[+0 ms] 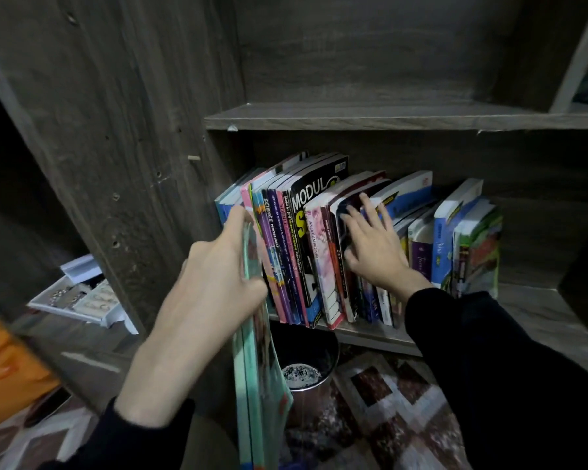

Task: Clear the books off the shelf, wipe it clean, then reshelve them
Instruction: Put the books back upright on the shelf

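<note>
From the head view, my left hand [214, 266] grips a couple of thin teal books [252, 385] near their top, fingers curled round the far side and thumb on the near one. They hang past the front edge of the shelf [540, 317], just beside the left end of the row of books [286, 252]. My right hand [374, 249] lies flat on the dark cover of a leaning book midway along the row, fingers straight and spread wide, holding nothing. The row stands on the lower shelf, tilted to the right, with a looser cluster further right. These look like soft-cover workbooks, so I expect them to be light singly but floppy and glossy, liable to slide apart or bow if pinched at a corner. I would take them in small batches, clamped across the spines low down, with the flat hand bracing the rest against toppling. A dark bin [306, 368] sits on the floor below the shelf edge.
</note>
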Tool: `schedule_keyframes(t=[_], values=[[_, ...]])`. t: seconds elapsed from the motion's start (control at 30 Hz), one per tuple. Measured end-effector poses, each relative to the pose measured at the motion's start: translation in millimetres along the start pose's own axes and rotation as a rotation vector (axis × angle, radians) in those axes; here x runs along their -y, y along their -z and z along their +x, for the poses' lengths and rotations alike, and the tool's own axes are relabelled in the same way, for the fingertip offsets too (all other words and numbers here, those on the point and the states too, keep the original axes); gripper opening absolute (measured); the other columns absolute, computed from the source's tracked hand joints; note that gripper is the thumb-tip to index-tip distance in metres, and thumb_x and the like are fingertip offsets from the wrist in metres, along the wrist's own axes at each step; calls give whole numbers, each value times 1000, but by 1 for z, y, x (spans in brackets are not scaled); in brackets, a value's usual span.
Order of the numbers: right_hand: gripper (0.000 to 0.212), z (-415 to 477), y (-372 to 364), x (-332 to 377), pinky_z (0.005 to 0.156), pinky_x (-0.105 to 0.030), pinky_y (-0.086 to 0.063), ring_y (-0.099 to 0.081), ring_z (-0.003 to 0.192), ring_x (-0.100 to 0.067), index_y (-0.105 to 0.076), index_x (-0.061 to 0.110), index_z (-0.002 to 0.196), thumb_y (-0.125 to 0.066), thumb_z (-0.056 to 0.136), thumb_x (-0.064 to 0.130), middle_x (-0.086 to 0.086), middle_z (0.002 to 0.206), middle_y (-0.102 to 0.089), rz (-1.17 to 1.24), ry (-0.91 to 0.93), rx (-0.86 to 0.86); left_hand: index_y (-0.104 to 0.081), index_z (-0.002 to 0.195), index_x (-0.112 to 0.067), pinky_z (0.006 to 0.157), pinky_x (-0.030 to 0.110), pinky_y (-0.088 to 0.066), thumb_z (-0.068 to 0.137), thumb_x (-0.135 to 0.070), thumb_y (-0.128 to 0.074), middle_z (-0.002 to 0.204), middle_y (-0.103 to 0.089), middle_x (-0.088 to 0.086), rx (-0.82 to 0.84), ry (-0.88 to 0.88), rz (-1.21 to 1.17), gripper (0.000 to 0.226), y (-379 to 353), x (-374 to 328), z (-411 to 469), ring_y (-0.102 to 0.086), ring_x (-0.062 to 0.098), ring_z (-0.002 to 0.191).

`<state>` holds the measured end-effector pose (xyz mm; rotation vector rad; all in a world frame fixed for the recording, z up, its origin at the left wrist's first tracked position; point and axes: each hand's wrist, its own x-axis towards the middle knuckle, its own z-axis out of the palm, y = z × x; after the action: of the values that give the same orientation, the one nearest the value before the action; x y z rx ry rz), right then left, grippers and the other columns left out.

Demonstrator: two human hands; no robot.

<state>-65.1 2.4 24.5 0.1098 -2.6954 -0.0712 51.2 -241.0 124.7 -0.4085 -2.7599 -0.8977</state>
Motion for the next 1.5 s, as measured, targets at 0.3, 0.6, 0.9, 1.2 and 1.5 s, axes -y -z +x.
schedule_keyframes(t=[0.3, 0.6, 0.9, 1.2, 1.5], values=[[63, -4, -8, -11, 113, -62, 3, 19, 146, -29, -25, 18, 149, -29, 97, 53, -2, 155, -27, -228, 104, 130, -39, 102, -39, 46, 19, -44, 79, -9, -67, 65, -61, -11, 77, -161, -95, 47, 1, -35, -16, -55, -3, 65], [65, -18, -9, -31, 104, -74, 4, 24, 137, -41, -2, 35, 152, -32, 98, 51, -7, 153, -22, -371, 125, 121, -38, 104, -39, 49, 9, -39, 81, -9, -66, 60, -58, -25, -13, -198, -75, 47, -13, -41, 3, -53, 5, 62], [61, -18, -13, -28, 105, -75, -12, 14, 137, -42, -31, 19, 144, -44, 92, 48, -9, 145, -33, -380, 104, 62, -36, 109, -36, 48, 11, -49, 83, -8, -69, 81, -53, -21, -74, -255, -158, 50, -12, -43, 34, -62, -6, 71], [54, -27, -18, -42, 97, -68, -35, -15, 137, -44, -56, 10, 115, -67, 75, 46, -12, 123, -56, -363, 125, -70, -44, 111, -21, 48, 1, -38, 79, -5, -71, 77, -53, -18, -111, -359, -191, 46, -12, -61, 78, -50, -26, 65], [49, -28, -19, -40, 97, -66, -35, -12, 137, -44, -58, 12, 111, -66, 76, 44, -12, 122, -55, -352, 104, -77, -40, 109, -33, 57, 11, -41, 82, -8, -70, 87, -54, -17, -106, -346, -232, 48, -28, -43, 98, -54, 7, 99]])
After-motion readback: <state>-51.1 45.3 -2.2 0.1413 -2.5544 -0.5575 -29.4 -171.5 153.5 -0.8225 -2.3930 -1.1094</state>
